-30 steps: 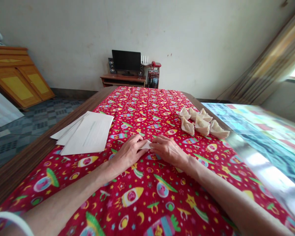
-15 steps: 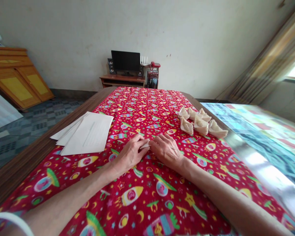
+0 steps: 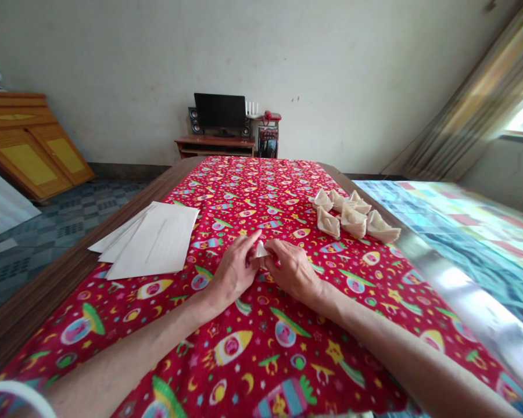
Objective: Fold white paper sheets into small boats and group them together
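Observation:
A small folded piece of white paper (image 3: 261, 250) sits between my two hands, over the red patterned cloth, mostly covered by fingers. My left hand (image 3: 237, 264) grips its left side, with the index finger stretched out forward past the fold. My right hand (image 3: 294, 267) has curled fingers and thumb pinching the right side. To the right lie several folded paper boats (image 3: 353, 220), some nested in stacks. A fanned pile of white paper sheets (image 3: 157, 241) rests to the left, faint print on the top one.
The red cloth (image 3: 244, 371) covers most of the brown table (image 3: 157, 177). A bed with a patterned cover (image 3: 440, 232) stands to the right. Beyond the table are a monitor (image 3: 220, 111) and a red telephone (image 3: 270, 116). A wooden cabinet (image 3: 37, 139) is at left.
My left index finger has straightened forward and my right fingers have curled in tighter. The folded paper now shows a small upright point. The sheets and paper boats stay in place.

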Demonstrator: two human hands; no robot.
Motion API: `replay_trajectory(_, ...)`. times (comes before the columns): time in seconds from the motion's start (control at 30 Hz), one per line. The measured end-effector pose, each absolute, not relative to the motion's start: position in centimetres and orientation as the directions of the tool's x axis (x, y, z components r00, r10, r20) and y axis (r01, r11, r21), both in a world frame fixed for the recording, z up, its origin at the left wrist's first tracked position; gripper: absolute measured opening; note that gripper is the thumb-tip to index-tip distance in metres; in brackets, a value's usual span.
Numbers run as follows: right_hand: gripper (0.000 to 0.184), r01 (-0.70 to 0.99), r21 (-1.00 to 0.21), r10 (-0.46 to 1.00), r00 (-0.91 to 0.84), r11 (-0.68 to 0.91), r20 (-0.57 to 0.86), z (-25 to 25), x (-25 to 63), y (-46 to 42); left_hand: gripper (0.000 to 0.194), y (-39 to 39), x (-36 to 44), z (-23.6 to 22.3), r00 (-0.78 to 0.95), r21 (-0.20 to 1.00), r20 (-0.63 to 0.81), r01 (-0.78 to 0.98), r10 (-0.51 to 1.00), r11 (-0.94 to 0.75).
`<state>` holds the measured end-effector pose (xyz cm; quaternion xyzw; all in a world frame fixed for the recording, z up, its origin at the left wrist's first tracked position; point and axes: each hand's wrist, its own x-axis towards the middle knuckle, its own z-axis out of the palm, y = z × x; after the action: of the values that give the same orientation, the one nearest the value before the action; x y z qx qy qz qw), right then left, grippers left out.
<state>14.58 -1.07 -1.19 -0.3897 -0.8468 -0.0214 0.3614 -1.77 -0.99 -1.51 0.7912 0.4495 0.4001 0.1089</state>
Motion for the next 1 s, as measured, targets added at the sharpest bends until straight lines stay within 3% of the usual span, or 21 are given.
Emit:
replay_trajectory(0.2,0.018,0.794,-0.177,0.726,-0.407,0.581,0.555,-0.9,14.7,-1.2,0.05,-1.2,-1.4,-1.1,0.267,0.584,0.495,0.602,0.827,-0.545)
replay_trajectory(0.53,0.012,0.829,-0.189,0.789,-0.394,0.527,0.471,0.5,14.7,-1.3,0.05,-1.4,-1.1,-0.8,0.281,0.613,0.519,0.537,0.807,-0.58)
replay_trajectory(0.77,0.014,0.855,-0.171,0.846,-0.42,0.49,0.329,-0.2,15.0,-0.9,0.054,-0.8,-1.9,-1.5,0.302,0.522,0.499,0.643,0.813,-0.56)
replay_trajectory(1.0,0.019,0.788,0.084,0.747,-0.607,0.61,0.269,-0.3,16.1,-1.4,0.025,-1.5,-2.9,-1.8,0.47,0.314,0.45,0.713,0.76,-0.627)
